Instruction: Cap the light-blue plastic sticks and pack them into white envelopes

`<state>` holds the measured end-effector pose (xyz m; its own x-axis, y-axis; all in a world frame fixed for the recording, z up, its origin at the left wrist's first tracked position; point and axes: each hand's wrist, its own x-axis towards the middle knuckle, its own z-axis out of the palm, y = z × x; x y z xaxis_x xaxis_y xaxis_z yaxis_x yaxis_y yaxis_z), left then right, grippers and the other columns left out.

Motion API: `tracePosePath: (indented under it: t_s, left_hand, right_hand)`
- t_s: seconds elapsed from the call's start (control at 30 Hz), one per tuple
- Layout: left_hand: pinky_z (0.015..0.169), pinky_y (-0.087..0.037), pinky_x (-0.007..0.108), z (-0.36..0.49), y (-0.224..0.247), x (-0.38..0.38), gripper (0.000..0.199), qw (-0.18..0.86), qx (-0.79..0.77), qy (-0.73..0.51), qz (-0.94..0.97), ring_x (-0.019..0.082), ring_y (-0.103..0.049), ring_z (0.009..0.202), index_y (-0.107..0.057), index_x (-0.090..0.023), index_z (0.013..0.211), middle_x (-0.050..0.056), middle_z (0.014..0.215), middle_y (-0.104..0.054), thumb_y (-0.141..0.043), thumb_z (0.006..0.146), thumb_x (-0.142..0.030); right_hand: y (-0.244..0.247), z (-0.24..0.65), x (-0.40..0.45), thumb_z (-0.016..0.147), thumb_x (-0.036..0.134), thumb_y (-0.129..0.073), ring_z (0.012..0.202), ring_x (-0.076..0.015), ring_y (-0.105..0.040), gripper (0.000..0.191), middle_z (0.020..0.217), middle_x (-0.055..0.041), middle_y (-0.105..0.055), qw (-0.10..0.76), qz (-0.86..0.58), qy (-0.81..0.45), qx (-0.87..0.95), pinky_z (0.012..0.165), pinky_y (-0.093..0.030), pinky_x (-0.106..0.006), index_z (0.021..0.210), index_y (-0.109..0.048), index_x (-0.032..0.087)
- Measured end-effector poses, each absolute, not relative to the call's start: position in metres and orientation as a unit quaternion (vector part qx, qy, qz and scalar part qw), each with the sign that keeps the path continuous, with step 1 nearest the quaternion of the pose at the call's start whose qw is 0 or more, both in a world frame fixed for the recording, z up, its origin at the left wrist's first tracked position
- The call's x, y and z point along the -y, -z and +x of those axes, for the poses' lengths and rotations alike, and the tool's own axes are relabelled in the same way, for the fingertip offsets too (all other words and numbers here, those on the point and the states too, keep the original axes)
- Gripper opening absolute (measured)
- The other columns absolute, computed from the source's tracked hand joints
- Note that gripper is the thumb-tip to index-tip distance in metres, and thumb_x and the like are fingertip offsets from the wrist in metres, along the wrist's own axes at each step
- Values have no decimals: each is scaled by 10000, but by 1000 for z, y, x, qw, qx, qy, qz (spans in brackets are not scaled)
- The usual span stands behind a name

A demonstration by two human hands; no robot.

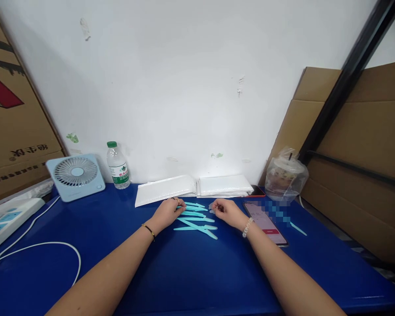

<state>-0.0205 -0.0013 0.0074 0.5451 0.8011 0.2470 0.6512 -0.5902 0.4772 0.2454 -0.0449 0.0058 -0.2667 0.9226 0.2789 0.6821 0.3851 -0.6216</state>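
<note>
Several slim turquoise eyebrow razors (199, 227) lie in a loose, partly crossed pile on the blue table, paler toward their right ends. My left hand (167, 212) is closed at the upper left of the pile, fingertips pinched on the handle of one razor. To the right of the pile, my right hand (229, 212) is closed too, thumb and finger together. A small translucent piece (211, 206), like a clear cap, shows at its fingertips. The fingers partly hide what each hand grips.
Behind my hands lie white padded envelopes (224, 185). A phone (266, 224) and another turquoise razor (298, 228) are at the right, near a bagged drink cup (285, 175). Leftward stand a water bottle (118, 166), a fan (75, 175) and a power strip (11, 219) with white cable.
</note>
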Motion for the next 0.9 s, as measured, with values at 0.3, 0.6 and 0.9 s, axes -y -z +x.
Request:
tracePosePath:
  t_s: [0.3,0.6,0.9]
  left_hand:
    - [693,-408,265,-18,-8,1,330,231,-441,-247,831,166,-553,733,-582,-196,901,14,793,-619,-359,862,-436]
    - [649,-390,256,-18,-10,3,329,234,-435,-252,832,153,-521,682,-581,-187,870,6,760,-597,-367,855,-436]
    - [645,-385,249,-19,-8,0,328,248,-421,-256,834,145,-512,676,-573,-183,867,-3,739,-583,-366,861,-436]
  right_hand:
    - [-2,247,39,699,258,-638,669,-152,-631,217,712,-38,-672,393,-482,-369,691,662,-511,-282,879,-649,138]
    - [-2,250,37,675,392,-694,742,-203,-684,331,732,-61,-698,464,-461,-442,614,737,-543,-349,872,-652,129]
    - [-1,251,34,645,449,-725,652,-190,-687,416,665,-33,-673,465,-473,-463,588,619,-560,-302,879,-636,117]
